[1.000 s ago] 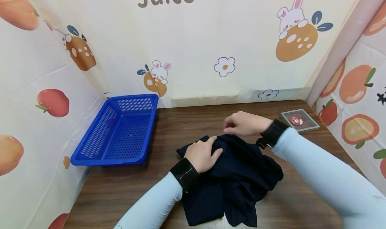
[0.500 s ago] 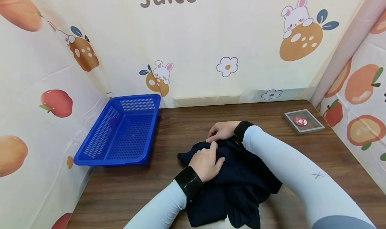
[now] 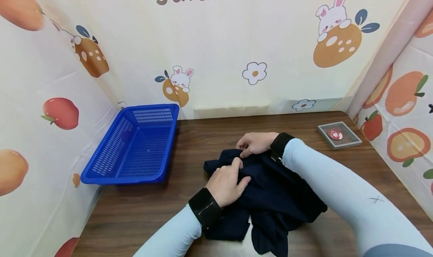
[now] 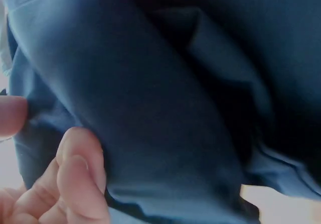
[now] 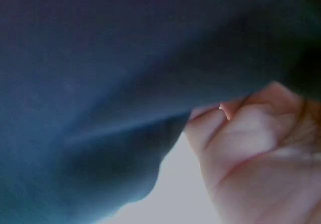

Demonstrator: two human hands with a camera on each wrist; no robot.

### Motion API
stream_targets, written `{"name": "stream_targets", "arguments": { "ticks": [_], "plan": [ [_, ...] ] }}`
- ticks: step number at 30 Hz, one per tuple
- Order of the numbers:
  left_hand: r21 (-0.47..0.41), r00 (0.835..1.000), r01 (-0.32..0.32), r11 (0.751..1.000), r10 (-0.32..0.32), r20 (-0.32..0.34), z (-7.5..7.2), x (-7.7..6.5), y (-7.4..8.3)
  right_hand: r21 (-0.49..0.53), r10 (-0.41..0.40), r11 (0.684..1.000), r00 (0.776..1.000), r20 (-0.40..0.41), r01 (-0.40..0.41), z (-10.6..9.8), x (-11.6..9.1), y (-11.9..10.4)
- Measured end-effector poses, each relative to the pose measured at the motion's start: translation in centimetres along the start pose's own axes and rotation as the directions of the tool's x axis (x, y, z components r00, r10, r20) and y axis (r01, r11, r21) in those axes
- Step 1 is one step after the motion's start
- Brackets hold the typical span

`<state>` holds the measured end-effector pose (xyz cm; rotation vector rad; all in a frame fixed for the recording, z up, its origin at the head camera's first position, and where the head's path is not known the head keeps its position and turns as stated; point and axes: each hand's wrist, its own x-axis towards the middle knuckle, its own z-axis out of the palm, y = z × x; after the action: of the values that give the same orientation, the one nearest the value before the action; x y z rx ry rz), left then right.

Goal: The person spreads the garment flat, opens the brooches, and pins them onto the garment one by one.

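Observation:
A dark navy garment (image 3: 267,185) lies bunched on the wooden table, its far edge drawn up in folds. My left hand (image 3: 224,183) is on its left side, index finger reaching toward the far edge and thumb spread to the right. In the left wrist view, curled fingers (image 4: 80,174) grip the cloth (image 4: 145,98) along a fold. At the far edge my right hand (image 3: 257,143) pinches the cloth beside the left index fingertip. Up close in the right wrist view, the right palm (image 5: 261,158) is partly covered by the cloth, which hides the fingertips.
A blue perforated basket (image 3: 135,148) stands at the back left of the table (image 3: 199,136). Toward the back right corner lies a small grey-framed box (image 3: 339,135) with a red and white round piece in it. A printed curtain (image 3: 220,42) encloses the back and sides.
My right hand has come left and down to the garment's far edge, then shifted slightly right with the cloth. The garment's lower left flap has drawn up. The left index finger has straightened toward the edge.

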<state>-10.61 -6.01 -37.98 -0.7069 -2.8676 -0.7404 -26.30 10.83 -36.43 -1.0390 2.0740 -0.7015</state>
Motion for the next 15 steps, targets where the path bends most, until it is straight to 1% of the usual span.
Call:
{"name": "stream_targets", "arguments": {
  "ticks": [3, 7, 11, 15],
  "plan": [
    [-0.033, 1.000, -0.014, 0.999, 0.013, -0.027, -1.1, -0.2, 0.0, 0.020, 0.015, 1.000, 0.999, -0.047, -0.014, -1.2, -1.7, -0.4],
    [-0.071, 0.998, -0.019, 0.997, 0.015, -0.062, -2.5, -0.2, -0.1, 0.039, 0.034, 0.999, 0.994, -0.107, -0.030, -2.7, -3.9, -0.7],
    [-0.058, 0.992, -0.023, 0.998, 0.016, -0.127, -3.6, -0.1, -0.5, 0.028, 0.007, 1.000, 0.989, -0.149, -0.003, -3.9, -5.9, -0.9],
    [-0.020, 0.976, -0.025, 0.999, 0.020, -0.217, -4.8, 0.1, -1.0, 0.030, -0.021, 0.999, 0.983, -0.184, 0.027, -4.8, -7.8, -1.4]
  ]
}}
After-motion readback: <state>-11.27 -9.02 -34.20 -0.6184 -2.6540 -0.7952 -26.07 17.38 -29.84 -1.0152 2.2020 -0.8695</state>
